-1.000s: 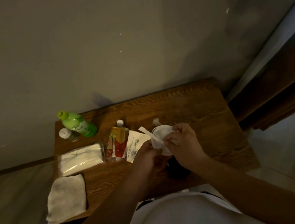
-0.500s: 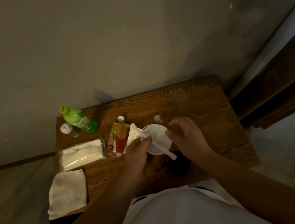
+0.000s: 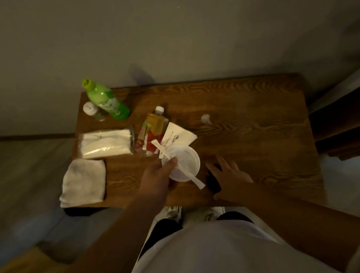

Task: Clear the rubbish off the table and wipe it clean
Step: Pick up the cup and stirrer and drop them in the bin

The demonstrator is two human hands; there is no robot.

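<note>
My left hand [image 3: 157, 177] grips a white plastic cup [image 3: 186, 164] by its left rim, just above the wooden table [image 3: 254, 130]. Its thumb pins a paper-wrapped straw [image 3: 195, 179] that lies slantwise across the cup. With its fingers spread, my right hand [image 3: 229, 173] rests at the table's near edge beside a small dark object [image 3: 213, 182], and holds nothing. A white printed napkin [image 3: 180, 134] and a lying yellow-and-red bottle [image 3: 153, 127] sit just behind the cup. A small crumpled white scrap [image 3: 206, 118] lies further back. A folded white cloth [image 3: 83, 182] lies at the near left corner.
A green bottle [image 3: 107, 102] and a small white-capped shaker [image 3: 92, 111] stand at the far left corner. A clear pack of tissues [image 3: 106, 143] lies behind the cloth. The table stands against a grey wall, with dark wooden furniture [image 3: 353, 125] to its right.
My right hand has let go of the cup and dropped to the table's near edge by the dark object. My left hand now holds the cup and straw alone.
</note>
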